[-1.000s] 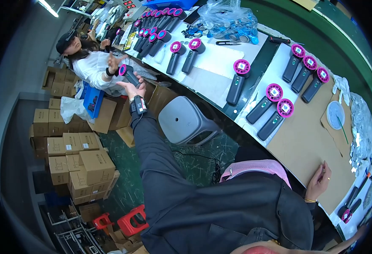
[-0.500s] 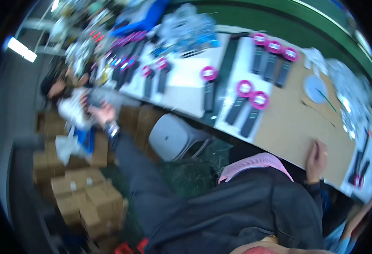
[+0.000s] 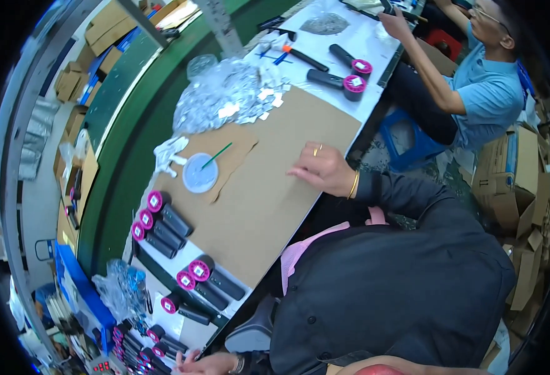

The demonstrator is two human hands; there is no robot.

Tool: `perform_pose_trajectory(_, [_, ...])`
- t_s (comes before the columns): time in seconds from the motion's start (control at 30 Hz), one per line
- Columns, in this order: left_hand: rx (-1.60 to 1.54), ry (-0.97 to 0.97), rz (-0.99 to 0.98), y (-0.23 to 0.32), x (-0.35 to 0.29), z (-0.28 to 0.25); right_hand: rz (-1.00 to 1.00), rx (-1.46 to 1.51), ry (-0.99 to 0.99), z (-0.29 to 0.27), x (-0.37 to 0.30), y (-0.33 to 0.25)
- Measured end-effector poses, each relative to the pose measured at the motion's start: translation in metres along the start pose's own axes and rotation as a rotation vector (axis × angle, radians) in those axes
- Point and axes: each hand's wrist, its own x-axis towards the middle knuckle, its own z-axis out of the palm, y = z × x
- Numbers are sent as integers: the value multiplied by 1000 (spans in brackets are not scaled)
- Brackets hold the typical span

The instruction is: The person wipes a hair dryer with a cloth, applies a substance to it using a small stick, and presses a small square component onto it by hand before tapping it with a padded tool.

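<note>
My right hand (image 3: pixel 325 169) is held over the near edge of a brown cardboard sheet (image 3: pixel 268 212), fingers curled and nothing seen in them. At the lower edge, my left hand (image 3: pixel 203 362) has its fingers apart, beside black hair dryers with pink round ends. Two such hair dryers (image 3: pixel 209 281) lie side by side nearer the middle, with another hair dryer (image 3: pixel 190 309) below them. Several more hair dryers (image 3: pixel 162 228) line the sheet's far left corner. A round white tub (image 3: pixel 200 173) with a green stick in it stands on the sheet.
Small silvery labels (image 3: pixel 225 94) lie heaped behind the sheet, beside a white glove (image 3: pixel 170 153). To the right a co-worker (image 3: pixel 481 87) in light blue sits by a blue stool (image 3: pixel 406 137). Cardboard boxes (image 3: pixel 506 169) are stacked behind. A grey chair (image 3: pixel 250 334) touches the table's front.
The view has swung to the right, bringing in the co-worker. My left hand, earlier stretched far left near another person with a greyish thing, now shows nothing held. My right hand's fingers have curled.
</note>
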Motion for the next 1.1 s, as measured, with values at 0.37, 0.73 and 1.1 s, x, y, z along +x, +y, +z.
perform_pose_trajectory(0.37, [-383, -1017, -79, 128, -120, 102, 346, -480, 192, -171, 44, 157])
perform_pose_trajectory(0.73, [-702, -1474, 538, 289, -216, 231, 505, -290, -36, -157, 39, 255])
perform_pose_trajectory(1.1, [-751, -947, 1040, 396, -402, 342, 579, -336, -129, -176, 22, 339])
